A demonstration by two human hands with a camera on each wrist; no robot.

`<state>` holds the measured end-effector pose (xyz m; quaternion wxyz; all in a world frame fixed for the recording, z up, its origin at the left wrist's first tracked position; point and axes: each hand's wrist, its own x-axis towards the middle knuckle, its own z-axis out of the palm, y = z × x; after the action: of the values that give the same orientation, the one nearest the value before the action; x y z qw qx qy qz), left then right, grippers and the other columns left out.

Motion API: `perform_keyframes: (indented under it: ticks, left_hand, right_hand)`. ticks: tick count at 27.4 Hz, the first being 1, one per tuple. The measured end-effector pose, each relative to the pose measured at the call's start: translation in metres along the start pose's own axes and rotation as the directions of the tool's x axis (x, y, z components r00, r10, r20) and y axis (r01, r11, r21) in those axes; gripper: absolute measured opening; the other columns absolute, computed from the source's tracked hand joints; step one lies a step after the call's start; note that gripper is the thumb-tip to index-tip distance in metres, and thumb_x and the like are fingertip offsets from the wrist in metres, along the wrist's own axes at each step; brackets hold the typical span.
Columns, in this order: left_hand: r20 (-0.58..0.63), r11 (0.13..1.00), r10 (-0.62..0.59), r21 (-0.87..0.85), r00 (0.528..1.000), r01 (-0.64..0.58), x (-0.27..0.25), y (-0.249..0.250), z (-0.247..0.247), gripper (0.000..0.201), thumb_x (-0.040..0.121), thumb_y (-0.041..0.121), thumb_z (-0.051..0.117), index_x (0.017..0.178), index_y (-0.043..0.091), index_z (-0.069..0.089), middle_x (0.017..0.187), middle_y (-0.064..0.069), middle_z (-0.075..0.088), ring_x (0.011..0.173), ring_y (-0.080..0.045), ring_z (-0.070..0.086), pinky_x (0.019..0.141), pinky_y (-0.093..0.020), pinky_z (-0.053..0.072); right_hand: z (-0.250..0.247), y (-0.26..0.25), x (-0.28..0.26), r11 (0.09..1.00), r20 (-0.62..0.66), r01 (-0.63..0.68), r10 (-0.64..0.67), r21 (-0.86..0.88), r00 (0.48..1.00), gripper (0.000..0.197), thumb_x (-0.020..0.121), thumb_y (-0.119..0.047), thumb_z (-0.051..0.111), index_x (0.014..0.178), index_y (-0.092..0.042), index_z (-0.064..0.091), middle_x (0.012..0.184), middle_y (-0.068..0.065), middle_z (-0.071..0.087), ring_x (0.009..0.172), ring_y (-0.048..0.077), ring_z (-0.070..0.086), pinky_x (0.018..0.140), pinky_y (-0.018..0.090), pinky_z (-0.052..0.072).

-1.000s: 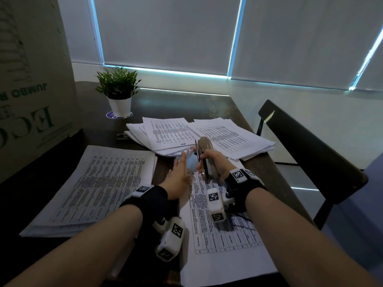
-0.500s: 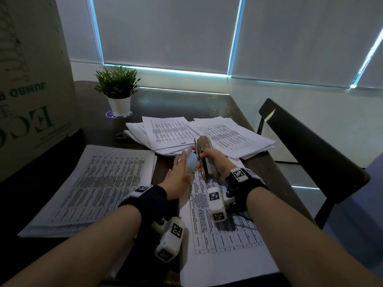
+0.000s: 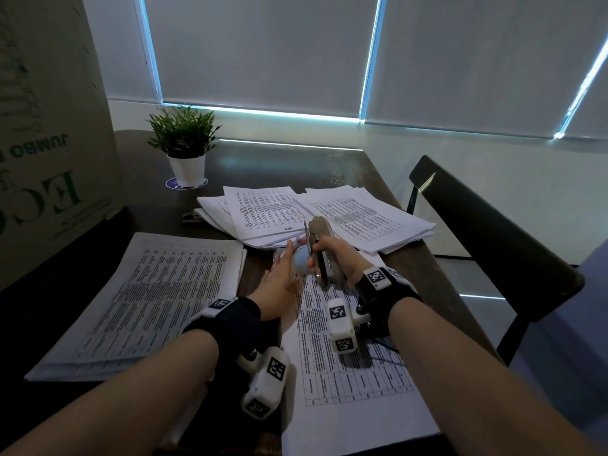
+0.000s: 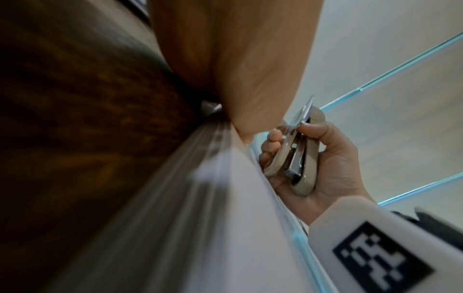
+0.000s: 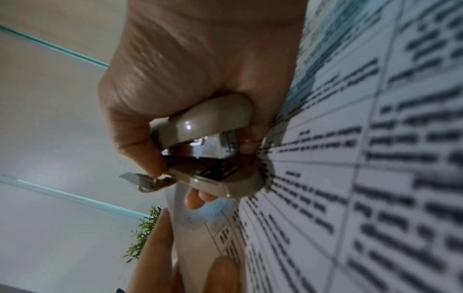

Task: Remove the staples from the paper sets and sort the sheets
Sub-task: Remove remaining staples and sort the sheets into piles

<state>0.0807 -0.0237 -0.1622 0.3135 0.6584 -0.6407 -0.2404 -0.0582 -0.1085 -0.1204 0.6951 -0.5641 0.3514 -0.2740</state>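
A printed paper set [image 3: 345,373] lies on the dark table [image 3: 279,162] in front of me. Its far left corner [image 5: 200,234] is lifted, and my left hand [image 3: 279,278] pinches it between fingers [image 5: 150,247] and thumb. My right hand [image 3: 342,258] grips a beige stapler [image 3: 317,251] upright just right of that corner, its heel resting on the sheet. The stapler's metal remover tab [image 5: 132,177] sticks out beside my thumb, apart from the paper. No staple is visible to me.
A thick stack of sheets [image 3: 148,307] lies at the left, a fanned pile [image 3: 329,218] at the back. A potted plant [image 3: 184,143] and a cardboard box [image 3: 49,126] stand far left. A black chair [image 3: 493,241] is at the right edge.
Hardly anything differs: both hands hold their places at the paper's lifted corner, and the stapler stays upright.
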Motion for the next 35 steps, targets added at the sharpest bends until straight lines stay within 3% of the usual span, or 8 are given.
perform_keyframes:
  ticks: [6, 9, 12, 16, 24, 29, 31, 35]
  left_hand:
    - [-0.232, 0.995, -0.066, 0.059, 0.971, 0.081, 0.001, 0.005, -0.004, 0.079, 0.089, 0.017, 0.06, 0.152, 0.021, 0.013, 0.156, -0.015, 0.007, 0.145, -0.029, 0.011, 0.118, -0.042, 0.015]
    - [-0.261, 0.996, -0.066, 0.049, 0.963, 0.081, 0.005, 0.022, -0.01, 0.019, 0.09, 0.013, 0.058, 0.107, 0.008, 0.063, 0.109, -0.01, 0.057, 0.103, -0.024, 0.054, 0.084, -0.027, 0.042]
    - [-0.205, 0.961, -0.221, -0.212, 0.954, 0.177, 0.01, 0.029, -0.013, 0.027, 0.093, 0.007, 0.046, 0.068, 0.014, 0.055, 0.07, -0.004, 0.056, 0.077, -0.024, 0.054, 0.062, -0.027, 0.04]
    - [-0.362, 0.794, -0.388, -0.598, 0.847, 0.108, 0.006, 0.045, -0.043, 0.016, 0.09, 0.012, 0.047, 0.081, 0.012, 0.061, 0.09, -0.016, 0.066, 0.089, -0.034, 0.064, 0.083, -0.045, 0.052]
    - [-0.814, 0.804, 0.058, -0.305, 0.578, -0.51, 0.002, 0.172, -0.127, 0.021, 0.095, 0.012, 0.039, 0.092, 0.025, 0.055, 0.089, -0.005, 0.061, 0.077, -0.017, 0.058, 0.067, -0.03, 0.051]
    - [-0.726, 0.895, -0.046, -0.335, 0.686, -0.294, -0.018, 0.171, -0.082, 0.011, 0.099, 0.009, 0.04, 0.092, 0.012, 0.048, 0.076, 0.002, 0.05, 0.073, -0.016, 0.049, 0.062, -0.023, 0.039]
    - [-0.718, 0.919, -0.052, -0.307, 0.694, -0.248, -0.01, 0.174, -0.081, 0.014, 0.099, 0.009, 0.041, 0.087, 0.007, 0.049, 0.07, -0.002, 0.05, 0.064, -0.015, 0.045, 0.058, -0.023, 0.039]
    - [-0.673, 0.978, 0.105, -0.065, 0.732, -0.2, 0.013, 0.214, -0.106, 0.018, 0.092, 0.009, 0.043, 0.081, 0.002, 0.056, 0.085, -0.024, 0.063, 0.078, -0.035, 0.058, 0.07, -0.04, 0.045]
  right_hand:
    - [-0.001, -0.002, -0.004, 0.999, -0.038, -0.039, 0.04, 0.026, 0.998, 0.021, 0.095, -0.016, 0.042, 0.084, -0.008, 0.058, 0.057, 0.007, 0.055, 0.034, 0.015, 0.048, 0.035, 0.016, 0.036]
    - [-0.006, -0.002, -0.005, 0.987, -0.05, -0.037, 0.045, 0.154, 0.998, 0.024, 0.092, -0.02, 0.044, 0.08, -0.011, 0.063, 0.061, 0.008, 0.056, 0.042, 0.017, 0.051, 0.041, 0.02, 0.04]
    - [-0.012, -0.014, -0.006, 0.994, -0.181, 0.023, -0.004, 0.105, 0.983, 0.027, 0.089, -0.033, 0.057, 0.095, -0.01, 0.068, 0.079, 0.009, 0.062, 0.059, 0.019, 0.056, 0.048, 0.025, 0.045]
    - [-0.056, -0.054, -0.028, 0.988, -0.499, 0.111, -0.152, -0.11, 0.853, 0.027, 0.089, -0.036, 0.062, 0.085, -0.01, 0.067, 0.068, 0.001, 0.055, 0.052, 0.012, 0.046, 0.042, 0.023, 0.032]
    - [-0.041, -0.14, -0.075, 0.898, -0.369, 0.44, -0.41, -0.003, 0.834, 0.035, 0.085, -0.03, 0.062, 0.104, -0.001, 0.064, 0.082, 0.011, 0.068, 0.059, 0.019, 0.064, 0.046, 0.024, 0.049]
    - [-0.04, -0.105, -0.096, 0.894, -0.465, 0.423, -0.441, -0.15, 0.767, 0.015, 0.094, -0.013, 0.057, 0.081, -0.007, 0.06, 0.066, 0.006, 0.062, 0.046, 0.011, 0.056, 0.04, 0.02, 0.041]
    - [-0.047, -0.107, -0.095, 0.843, -0.546, 0.475, -0.529, -0.252, 0.649, 0.019, 0.09, -0.021, 0.062, 0.086, -0.003, 0.057, 0.077, 0.018, 0.062, 0.052, 0.013, 0.056, 0.042, 0.024, 0.045]
    - [-0.039, -0.196, -0.117, 0.528, -0.614, 0.703, -0.772, -0.475, 0.165, 0.026, 0.089, -0.023, 0.07, 0.107, -0.009, 0.056, 0.098, 0.006, 0.057, 0.074, 0.0, 0.052, 0.067, 0.005, 0.044]
